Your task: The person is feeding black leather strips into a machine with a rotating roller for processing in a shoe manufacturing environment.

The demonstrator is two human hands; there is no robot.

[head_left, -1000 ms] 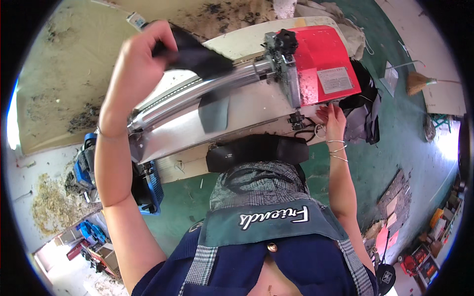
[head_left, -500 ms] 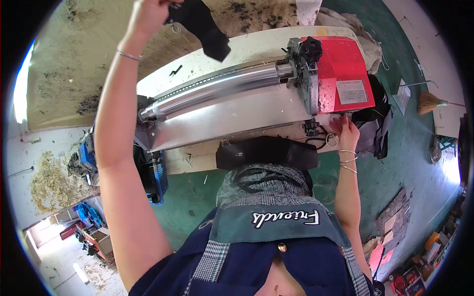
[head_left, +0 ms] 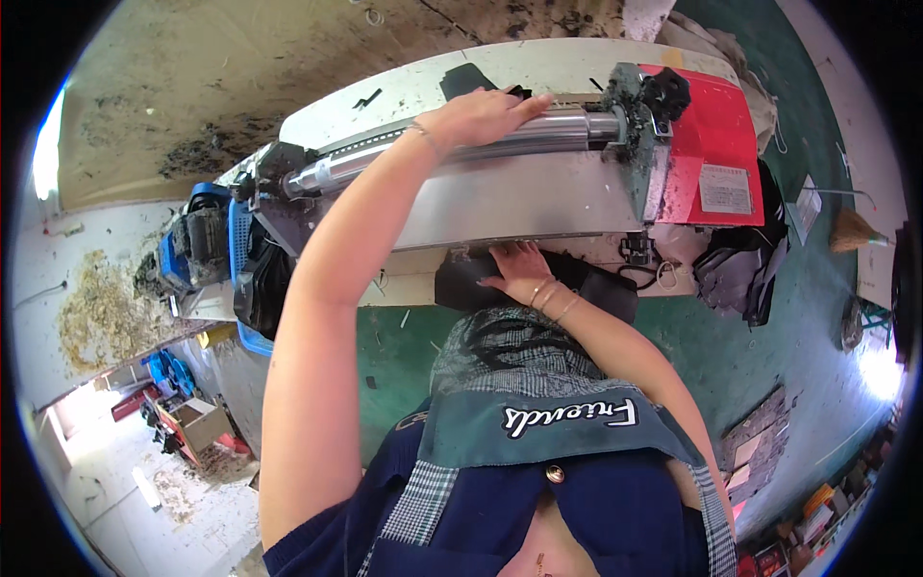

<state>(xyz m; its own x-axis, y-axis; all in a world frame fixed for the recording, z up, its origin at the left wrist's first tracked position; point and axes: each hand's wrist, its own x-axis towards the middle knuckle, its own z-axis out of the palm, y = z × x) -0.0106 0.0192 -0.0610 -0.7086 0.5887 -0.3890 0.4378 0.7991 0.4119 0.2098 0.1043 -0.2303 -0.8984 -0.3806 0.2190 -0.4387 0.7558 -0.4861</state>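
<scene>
A bench machine has a long shiny metal roller (head_left: 538,135) above a smooth metal plate (head_left: 519,197). My left hand (head_left: 481,117) reaches across the roller, fingers stretched out flat. Beneath and behind it a flat black piece of sheet material (head_left: 464,79) shows in part; the rest is hidden. In front of the machine, above my apron, lies a larger black piece (head_left: 601,291) at the bench's near edge. My right hand (head_left: 524,274) rests on that piece with its fingers spread and thumb apart.
The machine's red housing (head_left: 713,144) and black knob (head_left: 665,93) are at the right. Black pieces (head_left: 745,264) hang beside the housing. A blue basket (head_left: 240,231) and dark items stand at the left end. Black scraps (head_left: 365,99) lie behind the roller.
My left hand has come down from the upper left to the roller, bringing the black piece. My right hand has moved left from beneath the red housing onto the near black piece.
</scene>
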